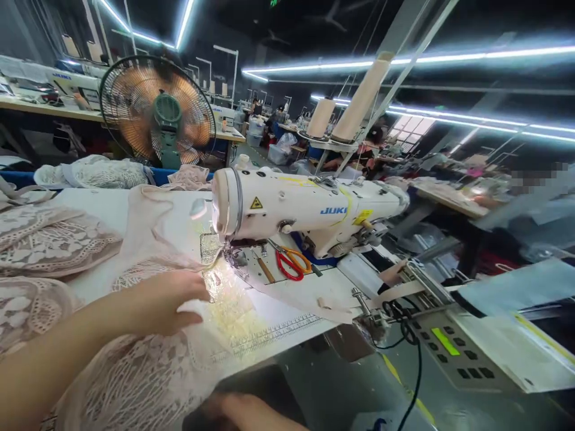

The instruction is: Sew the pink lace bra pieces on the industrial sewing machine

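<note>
Lace fabric [148, 365] lies under the flat, spread left hand [164, 302], being fed toward the sewing machine [305, 206]; steady guiding seems needed next.

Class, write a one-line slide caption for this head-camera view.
Left hand flat on pink lace fabric beside a sewing machine; red-handled scissors lie nearby.

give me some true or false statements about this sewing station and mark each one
1. The left hand rests flat on the lace fabric beside the needle. True.
2. The sewing machine bears the name JUKI. True.
3. The scissors on the machine bed have blue handles. False: the handles are red and orange.
4. The fan stands to the right of the machine. False: it stands behind and to the left.
5. Two thread cones stand behind the machine. True.
6. The right hand grips the scissors. False: it is low at the table's front edge, away from them.
</note>
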A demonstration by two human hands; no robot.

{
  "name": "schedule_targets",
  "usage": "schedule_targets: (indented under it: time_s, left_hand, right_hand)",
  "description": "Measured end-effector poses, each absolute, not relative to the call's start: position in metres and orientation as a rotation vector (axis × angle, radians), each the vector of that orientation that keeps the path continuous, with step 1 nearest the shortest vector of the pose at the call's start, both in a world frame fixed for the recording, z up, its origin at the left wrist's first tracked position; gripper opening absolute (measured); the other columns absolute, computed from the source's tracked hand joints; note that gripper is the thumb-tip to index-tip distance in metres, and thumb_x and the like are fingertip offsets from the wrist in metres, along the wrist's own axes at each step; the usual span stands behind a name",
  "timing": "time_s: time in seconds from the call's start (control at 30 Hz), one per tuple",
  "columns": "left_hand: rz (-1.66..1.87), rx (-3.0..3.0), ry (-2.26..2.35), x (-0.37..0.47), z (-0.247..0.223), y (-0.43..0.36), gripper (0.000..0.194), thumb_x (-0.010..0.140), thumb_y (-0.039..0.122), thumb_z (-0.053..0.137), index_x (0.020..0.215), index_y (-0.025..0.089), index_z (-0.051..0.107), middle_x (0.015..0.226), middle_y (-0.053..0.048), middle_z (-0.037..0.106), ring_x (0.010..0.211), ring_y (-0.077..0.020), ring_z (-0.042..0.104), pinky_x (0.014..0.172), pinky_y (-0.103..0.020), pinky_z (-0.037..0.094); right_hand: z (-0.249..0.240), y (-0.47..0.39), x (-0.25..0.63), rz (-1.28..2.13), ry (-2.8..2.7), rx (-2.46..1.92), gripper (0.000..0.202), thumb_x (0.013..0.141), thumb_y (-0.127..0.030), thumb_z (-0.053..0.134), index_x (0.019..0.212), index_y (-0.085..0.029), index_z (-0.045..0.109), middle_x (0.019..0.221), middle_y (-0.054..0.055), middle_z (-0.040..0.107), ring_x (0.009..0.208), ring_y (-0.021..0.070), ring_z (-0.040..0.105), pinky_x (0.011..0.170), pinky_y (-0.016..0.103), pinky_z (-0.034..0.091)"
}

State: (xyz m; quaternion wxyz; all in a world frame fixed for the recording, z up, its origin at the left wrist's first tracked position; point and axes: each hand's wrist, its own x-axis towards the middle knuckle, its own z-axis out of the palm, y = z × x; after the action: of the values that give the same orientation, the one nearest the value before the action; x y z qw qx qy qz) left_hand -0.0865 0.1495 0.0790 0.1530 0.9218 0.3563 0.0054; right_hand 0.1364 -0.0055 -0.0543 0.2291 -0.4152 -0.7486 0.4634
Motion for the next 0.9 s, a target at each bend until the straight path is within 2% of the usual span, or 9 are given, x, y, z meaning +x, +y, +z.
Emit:
schedule_targets:
  time_s: [0.07,0.2,0.27,0.37,0.47,0.57,0.63,0.8,0.9]
  left_hand:
    - [-0.212,2.583,0.922,-0.075,0.079,0.131,0.030,0.070,0.021,0.077,0.098,0.027,0.069,0.097,0.000,0.068,0.090,-0.0205,0.064,0.075,-0.028,0.047]
    - [-0.301,2.475,0.936,-0.073,0.064,0.125,0.014,0.068,0.006,0.062,0.073,0.019,0.060,0.086,-0.002,0.064,0.088,-0.0202,0.059,0.073,-0.028,0.044]
    - [-0.171,2.352,0.927,-0.078,0.058,0.135,0.004,0.075,0.016,0.056,0.072,0.019,0.054,0.084,-0.002,0.061,0.080,-0.0183,0.057,0.068,-0.027,0.043]
    - [0.109,2.198,1.043,-0.081,0.054,0.153,0.021,0.084,0.039,0.046,0.075,0.020,0.047,0.074,0.000,0.054,0.068,-0.0162,0.051,0.061,-0.027,0.041]
    - [0.290,2.237,1.322,-0.074,0.048,0.168,0.024,0.083,0.044,0.041,0.072,0.022,0.039,0.069,0.002,0.048,0.066,-0.0164,0.050,0.060,-0.027,0.041]
    - [0.331,2.261,1.525,-0.065,0.041,0.179,0.012,0.081,0.033,0.041,0.080,0.021,0.044,0.076,-0.001,0.055,0.073,-0.0197,0.056,0.065,-0.030,0.042]
    - [0.320,2.250,1.593,-0.061,0.038,0.182,0.015,0.081,0.026,0.043,0.092,0.018,0.050,0.085,-0.005,0.061,0.079,-0.0233,0.060,0.066,-0.032,0.043]
    - [-0.051,2.534,1.645,-0.057,0.048,0.174,0.056,0.082,0.008,0.041,0.135,0.026,0.051,0.102,-0.009,0.063,0.079,-0.0249,0.065,0.058,-0.030,0.038]
    - [-0.220,2.867,1.485,-0.051,0.053,0.170,0.053,0.084,0.005,0.044,0.131,0.026,0.058,0.103,-0.011,0.063,0.084,-0.0265,0.064,0.062,-0.033,0.043]
  right_hand:
    - [-0.061,-0.005,0.114,1.539,-1.844,-1.149,0.043,0.076,-0.032,0.076,0.117,-0.024,0.069,0.096,0.003,0.073,0.079,0.0148,0.069,0.066,0.018,0.052]
    - [-0.054,-0.004,0.087,1.872,-1.408,-0.856,0.035,0.078,-0.049,0.069,0.096,-0.019,0.073,0.083,0.001,0.068,0.083,0.0173,0.065,0.081,0.027,0.050]
    - [-0.041,0.002,0.090,1.743,-1.385,-0.911,0.035,0.080,-0.052,0.064,0.080,-0.017,0.068,0.073,0.000,0.061,0.073,0.0164,0.060,0.073,0.027,0.049]
    - [-0.013,0.023,0.114,1.362,-1.469,-1.176,0.034,0.085,-0.048,0.053,0.068,-0.019,0.051,0.065,-0.001,0.051,0.064,0.0139,0.048,0.061,0.026,0.041]
    - [0.011,0.057,0.140,0.982,-1.604,-1.469,0.020,0.088,-0.035,0.044,0.083,-0.018,0.054,0.065,-0.001,0.050,0.062,0.0146,0.047,0.059,0.026,0.036]
    - [0.022,0.087,0.151,0.718,-1.869,-1.659,0.042,0.089,-0.024,0.041,0.128,-0.010,0.052,0.071,0.002,0.061,0.065,0.0186,0.054,0.059,0.028,0.036]
    - [0.023,0.098,0.150,0.581,-2.099,-1.713,0.052,0.090,-0.022,0.042,0.141,-0.015,0.047,0.087,0.007,0.069,0.075,0.0217,0.061,0.063,0.029,0.038]
    - [0.021,0.104,0.142,0.505,-2.379,-1.812,0.049,0.088,-0.022,0.047,0.136,-0.028,0.058,0.103,0.006,0.073,0.092,0.0235,0.066,0.068,0.029,0.042]
    - [0.022,0.105,0.141,0.505,-2.419,-1.847,0.050,0.087,-0.022,0.048,0.136,-0.029,0.059,0.102,0.006,0.074,0.093,0.0239,0.068,0.068,0.030,0.042]
